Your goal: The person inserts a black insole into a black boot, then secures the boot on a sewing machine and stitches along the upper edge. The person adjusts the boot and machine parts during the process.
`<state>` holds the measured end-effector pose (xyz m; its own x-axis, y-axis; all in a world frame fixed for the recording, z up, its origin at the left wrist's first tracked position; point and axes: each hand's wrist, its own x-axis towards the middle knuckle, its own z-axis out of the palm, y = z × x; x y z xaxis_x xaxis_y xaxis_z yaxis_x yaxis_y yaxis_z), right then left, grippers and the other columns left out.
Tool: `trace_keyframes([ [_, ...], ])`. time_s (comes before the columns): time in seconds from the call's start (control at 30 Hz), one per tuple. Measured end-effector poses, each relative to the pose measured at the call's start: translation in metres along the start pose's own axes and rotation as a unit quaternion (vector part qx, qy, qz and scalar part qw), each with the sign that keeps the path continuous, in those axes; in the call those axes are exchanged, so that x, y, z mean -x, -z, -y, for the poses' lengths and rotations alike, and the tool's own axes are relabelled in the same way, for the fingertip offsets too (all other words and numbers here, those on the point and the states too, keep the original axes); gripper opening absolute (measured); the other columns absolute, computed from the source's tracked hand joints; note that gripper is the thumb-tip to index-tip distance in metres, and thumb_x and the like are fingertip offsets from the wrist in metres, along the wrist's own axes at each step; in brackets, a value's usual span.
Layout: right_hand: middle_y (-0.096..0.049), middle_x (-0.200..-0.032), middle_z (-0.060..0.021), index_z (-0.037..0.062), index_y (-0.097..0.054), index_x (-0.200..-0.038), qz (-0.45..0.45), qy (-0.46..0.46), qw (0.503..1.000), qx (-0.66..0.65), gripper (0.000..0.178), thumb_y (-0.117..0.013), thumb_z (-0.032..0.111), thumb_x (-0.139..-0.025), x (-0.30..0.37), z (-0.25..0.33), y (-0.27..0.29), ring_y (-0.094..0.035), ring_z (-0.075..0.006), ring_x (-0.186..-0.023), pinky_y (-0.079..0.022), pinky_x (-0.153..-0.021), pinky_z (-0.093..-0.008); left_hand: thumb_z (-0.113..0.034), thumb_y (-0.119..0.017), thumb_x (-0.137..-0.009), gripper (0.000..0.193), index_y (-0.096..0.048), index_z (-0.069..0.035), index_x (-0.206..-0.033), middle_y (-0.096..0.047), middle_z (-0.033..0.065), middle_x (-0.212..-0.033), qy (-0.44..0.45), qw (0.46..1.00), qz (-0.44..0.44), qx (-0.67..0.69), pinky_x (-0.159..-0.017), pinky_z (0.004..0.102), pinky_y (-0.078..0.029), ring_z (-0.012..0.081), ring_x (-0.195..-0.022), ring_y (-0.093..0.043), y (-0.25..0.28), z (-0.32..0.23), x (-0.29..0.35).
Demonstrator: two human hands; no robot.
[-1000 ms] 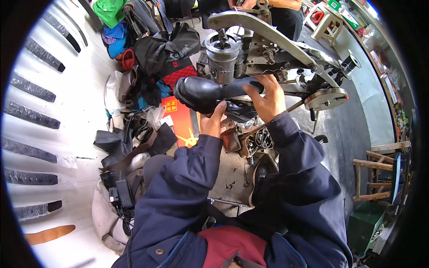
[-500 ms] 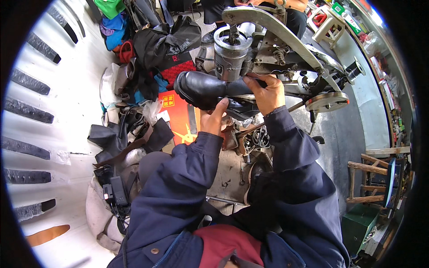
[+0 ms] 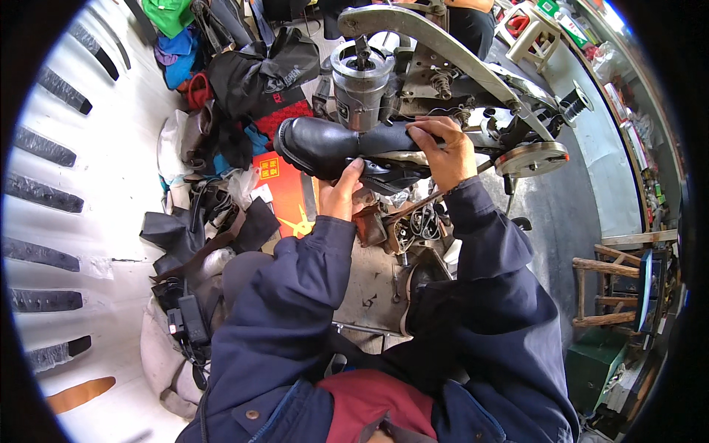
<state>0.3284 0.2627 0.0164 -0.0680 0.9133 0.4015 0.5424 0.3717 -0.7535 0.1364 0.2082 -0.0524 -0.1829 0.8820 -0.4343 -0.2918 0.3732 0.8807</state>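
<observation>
A black leather shoe [image 3: 325, 144] lies sideways on the arm of a grey metal stitching machine [image 3: 413, 44], its toe pointing left. My left hand [image 3: 341, 193] grips the shoe from below, thumb up against its sole side. My right hand [image 3: 443, 151] clasps the shoe's heel end from above, fingers curled over the leather. Both forearms wear dark blue sleeves. The machine's round steel head [image 3: 362, 81] stands just behind the shoe.
A flat hand wheel [image 3: 532, 159] sticks out on the machine's right. Black bags [image 3: 258, 70], cloth scraps and leather pieces [image 3: 185, 236] are heaped on the left. A red box [image 3: 284, 192] lies under the shoe. Wooden stools [image 3: 613, 288] stand at the right.
The view has shifted slightly. The shoe and both hands stay on the machine arm, the shoe's toe turned a little further left and down.
</observation>
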Motion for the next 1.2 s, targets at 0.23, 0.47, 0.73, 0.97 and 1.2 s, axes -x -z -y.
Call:
trace_keyframes([
  [0.23, -0.073, -0.094, -0.0187, 0.0101, -0.078, -0.099, 0.048, -0.051, 0.993, 0.093, 0.036, -0.070, 0.044, -0.089, -0.015, -0.005, 0.000, -0.071, -0.0326, -0.090, -0.055, -0.078, -0.0390, -0.057, -0.075, -0.078, 0.067, -0.058, -0.011, -0.123, -0.059, 0.0055, -0.102, -0.006, 1.000, -0.020, 0.007, -0.062, 0.0311, -0.055, 0.0143, -0.093, -0.060, -0.002, 0.003, -0.002],
  [0.47, -0.074, -0.089, -0.0159, 0.0166, -0.078, -0.108, 0.104, 0.044, 0.975, 0.193, 0.046, -0.073, 0.053, -0.081, -0.029, 0.002, -0.018, -0.071, -0.0341, -0.088, -0.054, -0.081, -0.0428, -0.057, -0.071, -0.081, 0.064, -0.058, -0.013, -0.125, -0.061, 0.0045, -0.103, -0.015, 1.000, -0.013, 0.000, -0.067, 0.0328, -0.053, 0.0155, -0.091, -0.060, 0.001, 0.004, -0.003],
  [0.73, -0.074, -0.092, -0.0213, 0.0067, -0.075, -0.114, 0.134, 0.042, 0.964, 0.224, 0.064, -0.078, 0.058, -0.075, -0.028, 0.013, -0.019, -0.072, -0.0324, -0.089, -0.049, -0.091, -0.0411, -0.054, -0.068, -0.085, 0.061, -0.058, -0.012, -0.127, -0.062, 0.0039, -0.099, -0.012, 1.000, -0.014, 0.012, -0.061, 0.0300, -0.054, 0.0141, -0.087, -0.061, 0.001, 0.011, -0.010],
  [0.97, -0.075, -0.095, -0.0141, 0.0118, -0.075, -0.111, 0.140, 0.060, 0.952, 0.265, 0.065, -0.077, 0.061, -0.068, -0.026, 0.011, -0.027, -0.070, -0.0308, -0.095, -0.040, -0.094, -0.0444, -0.052, -0.068, -0.086, 0.054, -0.060, -0.012, -0.121, -0.063, 0.0034, -0.094, 0.001, 1.000, -0.002, 0.031, -0.062, 0.0311, -0.055, 0.0152, -0.090, -0.066, 0.003, 0.015, -0.012],
  [1.2, -0.073, -0.098, -0.0126, 0.0123, -0.074, -0.105, 0.097, 0.069, 0.951, 0.285, 0.060, -0.078, 0.059, -0.067, -0.020, 0.015, -0.034, -0.065, -0.0305, -0.102, -0.037, -0.099, -0.0447, -0.051, -0.069, -0.086, 0.049, -0.060, -0.016, -0.118, -0.061, 0.0035, -0.098, -0.010, 0.999, -0.024, 0.045, -0.058, 0.0324, -0.056, 0.0169, -0.089, -0.067, -0.001, 0.013, -0.009],
])
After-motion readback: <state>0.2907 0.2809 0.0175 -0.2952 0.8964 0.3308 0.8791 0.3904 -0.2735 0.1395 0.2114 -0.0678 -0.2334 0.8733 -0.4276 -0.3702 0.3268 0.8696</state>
